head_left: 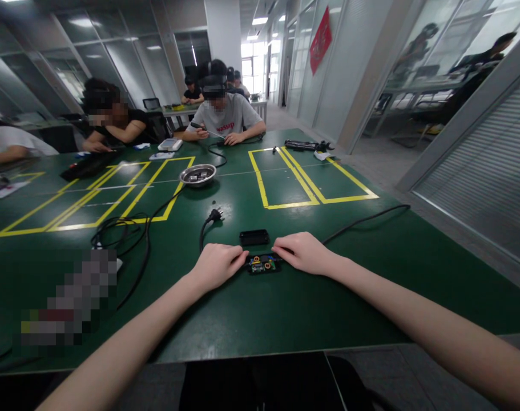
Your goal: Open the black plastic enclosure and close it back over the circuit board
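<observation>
Before me on the green table lies an open black case (pixel 265 270) with a green circuit board (pixel 257 265) inside, carrying two copper-coloured ring coils and small parts. My left hand (pixel 217 265) is closed in a pinch at its left end, on the black power cord that runs behind the hand to a plug (pixel 216 215). At the right end, my right hand (pixel 305 252) pinches the black cable (pixel 362 221) leading off to the right; the fingers partly hide the grip. Just beyond the case rests its separate black cover (pixel 254 237), hollow side up.
A metal bowl (pixel 197 175) with small metal parts stands farther back. Coiled black cables (pixel 118 231) and a blurred-out object (pixel 71 302) lie to the left. Yellow tape (pixel 291 204) marks the table. A black tool-like object (pixel 306 145) lies at the far edge. A person (pixel 225 114) works opposite.
</observation>
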`<state>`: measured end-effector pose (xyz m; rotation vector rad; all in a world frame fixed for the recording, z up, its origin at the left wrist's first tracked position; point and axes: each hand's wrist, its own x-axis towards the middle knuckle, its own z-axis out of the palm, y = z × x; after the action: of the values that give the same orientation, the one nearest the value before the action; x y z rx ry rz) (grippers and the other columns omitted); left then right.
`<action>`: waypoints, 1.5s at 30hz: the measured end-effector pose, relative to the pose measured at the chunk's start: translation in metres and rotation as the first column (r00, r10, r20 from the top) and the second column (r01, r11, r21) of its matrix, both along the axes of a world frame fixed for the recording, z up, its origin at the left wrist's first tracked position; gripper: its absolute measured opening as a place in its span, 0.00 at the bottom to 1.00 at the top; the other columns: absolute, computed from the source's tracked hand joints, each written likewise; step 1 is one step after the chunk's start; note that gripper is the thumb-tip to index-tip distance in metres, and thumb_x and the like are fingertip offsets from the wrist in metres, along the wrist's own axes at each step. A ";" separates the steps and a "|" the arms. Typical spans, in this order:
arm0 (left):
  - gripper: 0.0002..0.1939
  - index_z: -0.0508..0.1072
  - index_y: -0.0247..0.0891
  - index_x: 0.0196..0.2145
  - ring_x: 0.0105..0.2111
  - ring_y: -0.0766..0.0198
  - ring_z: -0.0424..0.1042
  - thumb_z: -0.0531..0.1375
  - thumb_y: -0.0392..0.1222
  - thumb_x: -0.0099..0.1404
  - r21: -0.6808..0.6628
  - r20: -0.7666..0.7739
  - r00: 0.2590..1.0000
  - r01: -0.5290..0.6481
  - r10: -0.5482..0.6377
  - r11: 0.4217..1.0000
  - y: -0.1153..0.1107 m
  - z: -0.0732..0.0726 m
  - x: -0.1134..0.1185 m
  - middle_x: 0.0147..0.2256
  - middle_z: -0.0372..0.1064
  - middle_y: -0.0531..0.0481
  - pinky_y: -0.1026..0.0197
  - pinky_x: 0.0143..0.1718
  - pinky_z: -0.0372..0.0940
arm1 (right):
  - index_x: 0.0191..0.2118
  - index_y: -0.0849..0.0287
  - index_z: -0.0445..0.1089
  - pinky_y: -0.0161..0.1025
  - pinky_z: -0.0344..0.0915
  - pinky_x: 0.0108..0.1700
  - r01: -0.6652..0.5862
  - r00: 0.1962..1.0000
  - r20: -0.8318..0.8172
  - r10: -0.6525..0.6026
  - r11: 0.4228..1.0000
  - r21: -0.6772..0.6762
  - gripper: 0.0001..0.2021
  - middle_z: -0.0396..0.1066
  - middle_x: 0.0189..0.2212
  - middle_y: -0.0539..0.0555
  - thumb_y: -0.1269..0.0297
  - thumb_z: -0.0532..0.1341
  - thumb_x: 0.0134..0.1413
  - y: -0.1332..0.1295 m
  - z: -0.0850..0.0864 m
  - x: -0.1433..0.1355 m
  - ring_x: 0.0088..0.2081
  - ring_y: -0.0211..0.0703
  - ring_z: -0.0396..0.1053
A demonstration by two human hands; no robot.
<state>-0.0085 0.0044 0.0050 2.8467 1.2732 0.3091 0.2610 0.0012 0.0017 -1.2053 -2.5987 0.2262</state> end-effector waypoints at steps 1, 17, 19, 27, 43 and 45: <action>0.24 0.71 0.38 0.25 0.24 0.61 0.71 0.50 0.47 0.78 0.004 -0.009 1.000 -0.021 0.021 1.000 0.001 0.000 0.000 0.23 0.73 0.49 0.61 0.26 0.48 | 0.33 0.58 0.72 0.37 0.55 0.33 0.024 1.000 0.003 -0.024 1.000 -0.001 0.15 0.77 0.28 0.54 0.62 0.54 0.72 0.000 0.000 -0.002 0.29 0.43 0.73; 0.37 0.64 0.38 0.67 0.66 0.39 0.62 0.60 0.63 0.69 0.016 0.177 0.983 0.053 -0.055 0.998 0.006 -0.010 0.001 0.68 0.59 0.32 0.37 0.63 0.60 | 0.50 0.58 0.70 0.42 0.69 0.41 0.108 0.993 -0.054 -0.105 0.992 0.063 0.10 0.78 0.43 0.59 0.63 0.60 0.67 0.008 -0.003 -0.006 0.41 0.49 0.77; 0.43 0.66 0.39 0.66 0.65 0.37 0.63 0.64 0.68 0.63 -0.011 0.153 0.984 0.093 -0.090 0.996 0.006 -0.011 0.000 0.68 0.60 0.31 0.36 0.64 0.59 | 0.55 0.59 0.69 0.48 0.71 0.50 0.100 0.984 -0.159 -0.082 0.989 0.110 0.15 0.74 0.53 0.63 0.62 0.62 0.64 0.012 -0.008 -0.005 0.51 0.54 0.75; 0.39 0.65 0.43 0.65 0.57 0.45 0.73 0.70 0.56 0.61 -0.059 0.319 0.937 0.170 -0.142 0.984 0.005 -0.007 0.000 0.59 0.72 0.39 0.43 0.60 0.66 | 0.56 0.55 0.72 0.55 0.71 0.56 -0.093 0.904 -0.420 0.074 0.995 -0.024 0.16 0.77 0.50 0.59 0.67 0.63 0.62 0.021 -0.015 0.002 0.51 0.53 0.73; 0.37 0.65 0.44 0.63 0.55 0.49 0.74 0.71 0.52 0.60 -0.072 0.403 0.898 0.223 -0.176 0.972 -0.001 -0.006 0.004 0.59 0.65 0.40 0.50 0.54 0.73 | 0.55 0.55 0.70 0.50 0.74 0.54 -0.188 0.852 -0.514 0.102 0.975 -0.120 0.15 0.76 0.49 0.58 0.68 0.59 0.64 0.005 -0.009 -0.002 0.50 0.50 0.75; 0.35 0.65 0.44 0.62 0.54 0.50 0.75 0.71 0.50 0.61 -0.095 0.406 0.896 0.236 -0.179 0.967 -0.002 -0.006 0.005 0.59 0.65 0.40 0.51 0.54 0.73 | 0.55 0.55 0.70 0.50 0.74 0.54 -0.200 0.861 -0.494 0.120 0.973 -0.113 0.15 0.77 0.49 0.58 0.68 0.58 0.65 0.003 -0.008 0.000 0.50 0.50 0.76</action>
<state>-0.0030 0.0027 -0.0011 2.5860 0.8674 0.7114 0.2609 0.0042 -0.0060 -0.8341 -2.2599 0.6910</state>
